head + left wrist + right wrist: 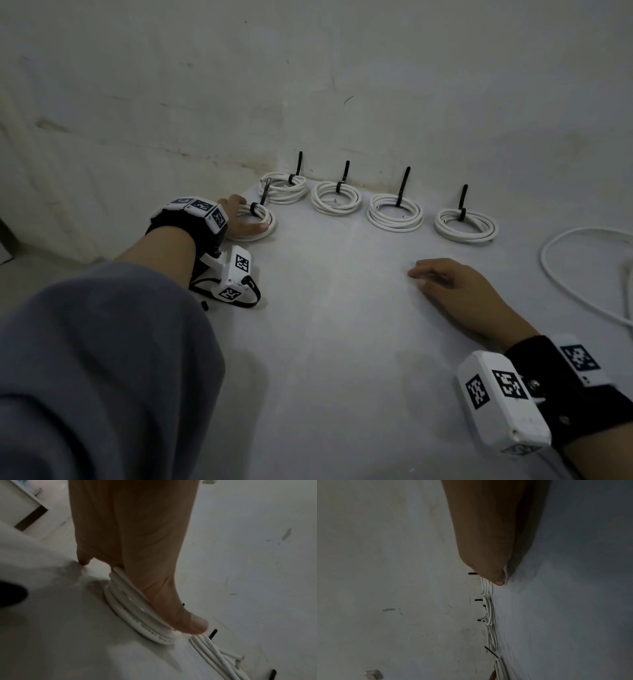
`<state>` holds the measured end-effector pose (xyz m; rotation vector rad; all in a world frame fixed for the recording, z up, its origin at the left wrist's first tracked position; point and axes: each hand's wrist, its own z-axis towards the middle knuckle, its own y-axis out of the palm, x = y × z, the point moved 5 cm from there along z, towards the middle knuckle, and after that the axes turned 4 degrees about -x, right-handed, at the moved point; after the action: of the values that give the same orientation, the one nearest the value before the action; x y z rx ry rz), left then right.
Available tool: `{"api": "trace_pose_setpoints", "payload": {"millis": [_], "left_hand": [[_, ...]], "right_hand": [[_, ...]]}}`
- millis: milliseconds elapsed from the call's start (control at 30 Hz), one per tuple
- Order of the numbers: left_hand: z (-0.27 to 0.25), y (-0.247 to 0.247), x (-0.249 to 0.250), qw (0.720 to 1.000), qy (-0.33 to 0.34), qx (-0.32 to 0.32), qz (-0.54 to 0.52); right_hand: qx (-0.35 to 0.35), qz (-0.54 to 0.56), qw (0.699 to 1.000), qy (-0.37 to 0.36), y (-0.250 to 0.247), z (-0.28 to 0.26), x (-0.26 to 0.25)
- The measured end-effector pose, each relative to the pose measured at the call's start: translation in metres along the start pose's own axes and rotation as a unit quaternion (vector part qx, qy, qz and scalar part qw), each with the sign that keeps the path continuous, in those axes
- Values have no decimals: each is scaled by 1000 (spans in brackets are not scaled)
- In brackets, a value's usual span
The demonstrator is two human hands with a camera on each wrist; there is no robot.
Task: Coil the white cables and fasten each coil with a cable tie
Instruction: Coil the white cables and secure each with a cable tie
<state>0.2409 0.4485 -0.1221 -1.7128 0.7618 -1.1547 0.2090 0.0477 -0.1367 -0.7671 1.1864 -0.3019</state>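
The left hand (244, 219) lies flat, fingers straight, on a tied coil (255, 224), putting it down. The right hand (455, 291) rests spread out. Next comes the loose cable (561, 274).

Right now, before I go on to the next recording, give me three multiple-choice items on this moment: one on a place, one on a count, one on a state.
1. Where is the left hand?
A. On the leftmost coil
B. On the loose cable at the right
C. Raised against the wall

2. How many coils carry a black cable tie?
A. Three
B. Five
C. Seven

3. What is the right hand doing?
A. Pulling a tie tight
B. Lifting a coil
C. Resting on the white surface with nothing in it

Answers: 1 A, the fingers lie over that coil. 2 B, five tied coils sit along the wall. 3 C, it lies flat, fingers extended, apart from every cable.
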Motion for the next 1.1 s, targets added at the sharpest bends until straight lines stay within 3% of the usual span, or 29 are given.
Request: {"api": "trace_pose_setpoints", "payload": {"millis": [300,700,933,1100], "left_hand": [[1,-15,6,993,0,32,-117],[-37,-76,38,981,108,152,-60],[-82,-94,119,960,220,170,-39],[-116,-67,207,939,317,127,-38]], "right_hand": [[-3,3,1000,3,1,0,1],[-1,24,1000,19,0,-2,-8],[30,38,999,12,-34,-15,-25],[62,-61,996,35,-86,-40,-9]]}}
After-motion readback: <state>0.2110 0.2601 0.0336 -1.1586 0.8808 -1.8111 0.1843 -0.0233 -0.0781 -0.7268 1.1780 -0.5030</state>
